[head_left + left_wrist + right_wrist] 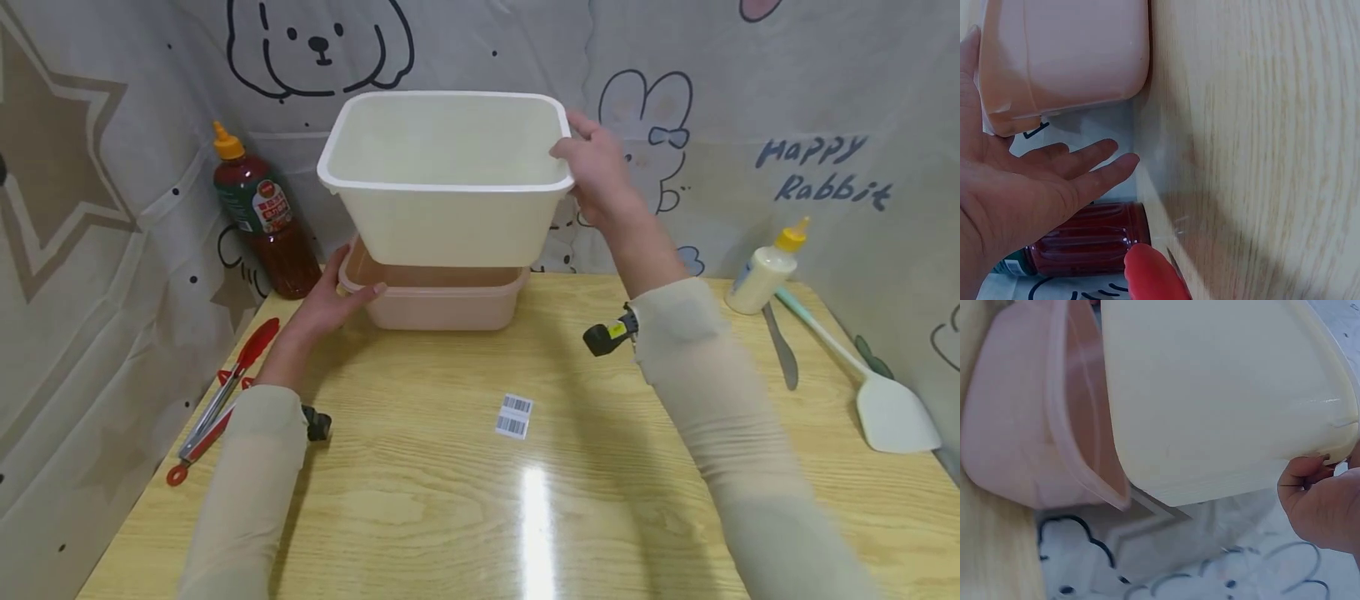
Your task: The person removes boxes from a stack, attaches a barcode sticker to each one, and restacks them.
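Note:
A white plastic bin (450, 221) is raised and tilted slightly above a pink plastic bin (446, 308), which rests on the table. My right hand (600, 171) grips the white bin's right end at the rim, thumb on top; in the right wrist view, the white bin (1222, 394) stands apart from the pink bin's rim (1063, 412). My left hand (330, 296) holds the left end of the pink bin, thumb over its rim. Seen from the left wrist, two fingers (1104, 172) of that hand stretch out past the pink bin (1079, 50).
Behind my left hand stands a red sauce bottle (273, 225). Red-tipped tongs (225, 400) lie at the left edge. A barcode label (514, 417) is on the table. At right are a cream bottle (761, 275), a knife (782, 350) and a white spatula (896, 412).

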`<state>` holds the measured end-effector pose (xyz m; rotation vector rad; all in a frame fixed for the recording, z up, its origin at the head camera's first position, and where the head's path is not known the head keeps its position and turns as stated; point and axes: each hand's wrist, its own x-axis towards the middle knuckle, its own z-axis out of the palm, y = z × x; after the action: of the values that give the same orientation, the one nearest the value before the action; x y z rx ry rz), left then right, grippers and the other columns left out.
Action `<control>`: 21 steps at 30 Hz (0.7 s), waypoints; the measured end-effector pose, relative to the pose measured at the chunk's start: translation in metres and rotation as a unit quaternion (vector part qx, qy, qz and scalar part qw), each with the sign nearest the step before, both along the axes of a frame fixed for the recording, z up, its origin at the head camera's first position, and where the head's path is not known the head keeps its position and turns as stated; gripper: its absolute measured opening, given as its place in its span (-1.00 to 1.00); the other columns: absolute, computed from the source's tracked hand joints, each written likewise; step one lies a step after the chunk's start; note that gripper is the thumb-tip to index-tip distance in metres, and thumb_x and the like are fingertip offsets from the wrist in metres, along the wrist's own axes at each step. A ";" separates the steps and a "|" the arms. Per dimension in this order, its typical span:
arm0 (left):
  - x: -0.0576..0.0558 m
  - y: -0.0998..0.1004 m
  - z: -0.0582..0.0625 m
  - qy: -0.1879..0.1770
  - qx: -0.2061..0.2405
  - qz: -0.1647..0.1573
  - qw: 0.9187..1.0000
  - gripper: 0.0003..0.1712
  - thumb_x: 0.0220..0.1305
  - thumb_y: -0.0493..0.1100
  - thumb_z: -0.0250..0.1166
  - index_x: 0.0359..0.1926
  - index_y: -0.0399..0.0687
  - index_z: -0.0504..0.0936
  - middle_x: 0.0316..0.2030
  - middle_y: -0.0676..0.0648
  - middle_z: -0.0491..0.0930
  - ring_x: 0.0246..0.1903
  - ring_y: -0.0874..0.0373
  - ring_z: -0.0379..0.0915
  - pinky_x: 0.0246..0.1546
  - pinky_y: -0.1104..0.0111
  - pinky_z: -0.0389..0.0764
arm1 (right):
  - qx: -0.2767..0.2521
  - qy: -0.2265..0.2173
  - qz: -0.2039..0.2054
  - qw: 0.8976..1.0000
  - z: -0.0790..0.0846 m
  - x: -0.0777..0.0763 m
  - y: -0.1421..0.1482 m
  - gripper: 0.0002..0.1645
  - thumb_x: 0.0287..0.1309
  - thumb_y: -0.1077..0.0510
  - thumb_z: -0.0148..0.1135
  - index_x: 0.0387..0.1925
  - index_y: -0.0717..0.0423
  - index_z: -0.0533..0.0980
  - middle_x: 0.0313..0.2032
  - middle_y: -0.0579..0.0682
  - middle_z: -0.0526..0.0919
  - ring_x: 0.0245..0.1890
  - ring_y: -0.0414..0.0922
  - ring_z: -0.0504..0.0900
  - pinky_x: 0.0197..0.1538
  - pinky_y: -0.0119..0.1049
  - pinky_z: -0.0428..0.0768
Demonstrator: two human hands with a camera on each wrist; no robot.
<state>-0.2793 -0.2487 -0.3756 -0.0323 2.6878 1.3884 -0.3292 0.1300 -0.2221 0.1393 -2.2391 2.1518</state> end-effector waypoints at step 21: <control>-0.007 0.001 0.004 -0.023 -0.003 0.011 1.000 0.24 0.23 0.38 0.32 0.61 0.48 -0.37 0.63 -0.11 -0.11 0.57 -0.27 -0.10 0.45 -0.38 -0.02 | -0.092 -0.047 -0.015 0.995 0.021 0.012 0.155 -0.37 0.44 0.27 0.07 0.48 -0.12 0.33 0.40 -0.10 0.33 0.10 -0.16 0.48 -0.18 -0.49 0.69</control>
<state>-0.2861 -0.2478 -0.3719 -0.0948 2.6619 1.3680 -0.3172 0.2852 -0.2016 -0.0024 -2.0587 2.3805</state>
